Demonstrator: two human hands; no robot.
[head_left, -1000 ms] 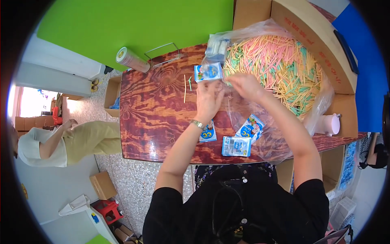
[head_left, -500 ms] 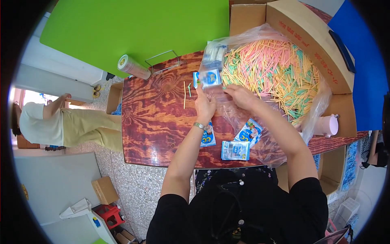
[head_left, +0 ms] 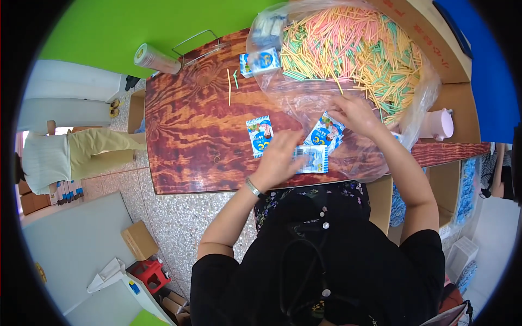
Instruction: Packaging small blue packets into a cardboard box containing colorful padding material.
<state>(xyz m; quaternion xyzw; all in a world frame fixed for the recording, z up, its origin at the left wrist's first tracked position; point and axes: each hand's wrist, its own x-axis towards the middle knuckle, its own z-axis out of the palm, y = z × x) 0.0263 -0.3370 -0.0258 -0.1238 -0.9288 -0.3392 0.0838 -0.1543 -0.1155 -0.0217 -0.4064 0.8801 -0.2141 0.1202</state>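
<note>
My left hand [head_left: 279, 162] hovers at the blue-and-white packets near the table's front edge, its fingers stretched out and blurred. Its fingertips partly cover a packet with a barcode [head_left: 316, 160]; whether they touch it I cannot tell. Another packet [head_left: 259, 136] lies just left of that hand. My right hand [head_left: 356, 115] is closed, fingers pinched, beside a tilted packet [head_left: 324, 130]. A thin yellow stick [head_left: 340, 86] rises from its fingers toward the pile of pink, yellow and green sticks [head_left: 348, 46]. The pile fills a clear plastic bag [head_left: 304, 95] inside a cardboard box [head_left: 435, 46].
Two loose sticks, a yellow one [head_left: 229, 87] and a green one [head_left: 236, 79], lie on the wooden table [head_left: 185, 146]. Packets [head_left: 260, 62] sit beside the bag. A wire stand [head_left: 198, 46], a cup stack [head_left: 157, 58] and a pink cup [head_left: 436, 124] stand around. Another person [head_left: 51, 160] is at left.
My left hand has left the packets by the bag and come back to those near the front edge. My right hand has moved off the pile's left edge toward the right. The view has shifted.
</note>
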